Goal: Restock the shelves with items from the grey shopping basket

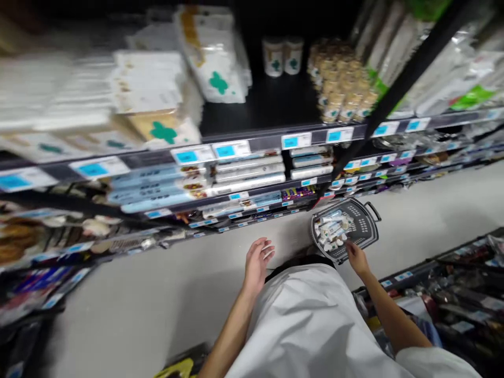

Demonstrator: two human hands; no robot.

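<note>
My left hand (258,262) hangs in front of my white shirt, over the floor, with its fingers apart and nothing in it. My right hand (356,258) is at the near right side of a grey shopping basket (364,239). Its fingers point toward the basket, too small and blurred to show whether they hold anything or touch the rim. Inside the basket lies a heap of small white packages and bottles (331,231), mostly at its left. The basket's dark handle (374,211) sticks out at the far right end.
A black shelf (252,118) runs across in front of me, bearing stacked white packs (147,86), two paper cups (282,55) and bundled small packs (340,79). Wrapped rolls (250,170) lie on the level below. Another shelf (409,268) stands at the right, beyond the grey floor (157,283).
</note>
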